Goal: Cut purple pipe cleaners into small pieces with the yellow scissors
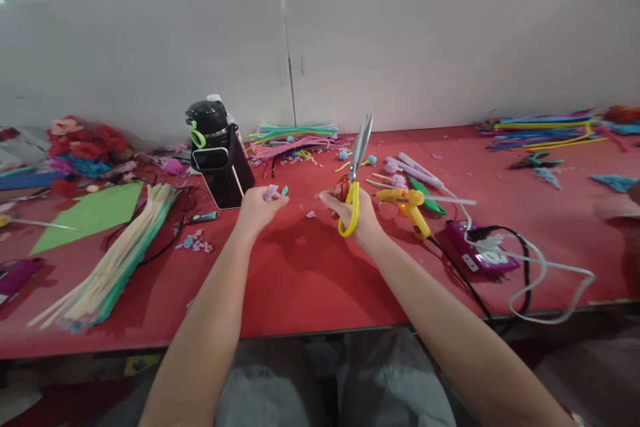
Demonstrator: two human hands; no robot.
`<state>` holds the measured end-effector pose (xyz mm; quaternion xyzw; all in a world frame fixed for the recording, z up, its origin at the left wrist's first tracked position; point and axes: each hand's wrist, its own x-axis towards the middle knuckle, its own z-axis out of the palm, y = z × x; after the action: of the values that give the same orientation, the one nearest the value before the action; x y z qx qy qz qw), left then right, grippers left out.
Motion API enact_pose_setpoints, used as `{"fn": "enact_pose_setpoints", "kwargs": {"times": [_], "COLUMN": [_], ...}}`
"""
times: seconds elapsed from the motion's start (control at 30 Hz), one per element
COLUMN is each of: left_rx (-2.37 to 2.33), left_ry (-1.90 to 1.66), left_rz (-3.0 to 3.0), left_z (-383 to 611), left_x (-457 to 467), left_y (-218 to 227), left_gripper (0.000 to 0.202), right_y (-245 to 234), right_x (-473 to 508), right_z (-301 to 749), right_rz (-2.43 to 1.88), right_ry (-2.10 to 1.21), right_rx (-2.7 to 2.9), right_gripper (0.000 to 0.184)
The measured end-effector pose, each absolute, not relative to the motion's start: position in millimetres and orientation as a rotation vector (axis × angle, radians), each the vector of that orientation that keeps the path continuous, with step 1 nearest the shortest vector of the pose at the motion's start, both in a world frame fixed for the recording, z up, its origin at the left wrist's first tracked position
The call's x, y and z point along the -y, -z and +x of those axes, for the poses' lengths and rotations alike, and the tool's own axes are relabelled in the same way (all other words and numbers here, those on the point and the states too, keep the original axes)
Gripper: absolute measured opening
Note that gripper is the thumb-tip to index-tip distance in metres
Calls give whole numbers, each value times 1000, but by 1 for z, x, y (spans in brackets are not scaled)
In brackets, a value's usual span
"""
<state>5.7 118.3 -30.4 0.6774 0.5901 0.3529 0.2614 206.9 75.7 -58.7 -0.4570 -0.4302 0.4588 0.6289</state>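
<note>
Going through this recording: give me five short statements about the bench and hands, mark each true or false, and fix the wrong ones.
1. Yellow-handled scissors are in the grip of the right hand. True.

2. The grip of the left hand has nothing in it. False: it holds a lilac piece, and a small teal piece shows beside that.

3. A yellow glue gun lies to the right of the scissors. True.

4. The black container stands to the right of the glue gun. False: it stands well to its left, near the left hand.

5. The table has a red top. True.
</note>
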Motion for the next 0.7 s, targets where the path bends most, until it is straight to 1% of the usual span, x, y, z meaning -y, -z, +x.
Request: {"fn": "enact_pose_setpoints", "kwargs": {"times": [0.07,0.17,0.27,0.37,0.43,0.53,0.6,0.63,0.7], "left_rx": [-1717,-1796,-1807,-1742,-1743,-1735,-1636,-1568,-1434], "left_ry": [-882,-850,-975,-1143,-1143,-1089,-1058,-1035,-998], "left_rz": [1826,1800,1796,1781,1794,1858,1917,1945,1983], "left_z": [-3,-13,-18,-21,-20,-15,-9,-6,0], "left_x": [-121,-125,-129,-131,-130,-124,-120,-118,-115], "left_y": [29,29,31,32,29,23,21,20,22], "left_gripper": [17,20,20,26,26,35,26,25,45], "right_y": [57,57,58,59,60,62,64,65,68], "right_x": [-75,-74,-73,-73,-73,-75,-76,-77,-78], "right_z": [208,208,208,208,208,207,206,205,204], "right_rz": [-1030,-1008,-978,-960,-979,-1021,-1044,-1053,-1065], "right_ry": [-1071,-1102,-1110,-1112,-1111,-1089,-1076,-1074,-1076], "right_rx": [952,942,955,975,985,993,1000,1004,1011], "right_gripper": [49,49,44,41,41,43,46,48,52]}}
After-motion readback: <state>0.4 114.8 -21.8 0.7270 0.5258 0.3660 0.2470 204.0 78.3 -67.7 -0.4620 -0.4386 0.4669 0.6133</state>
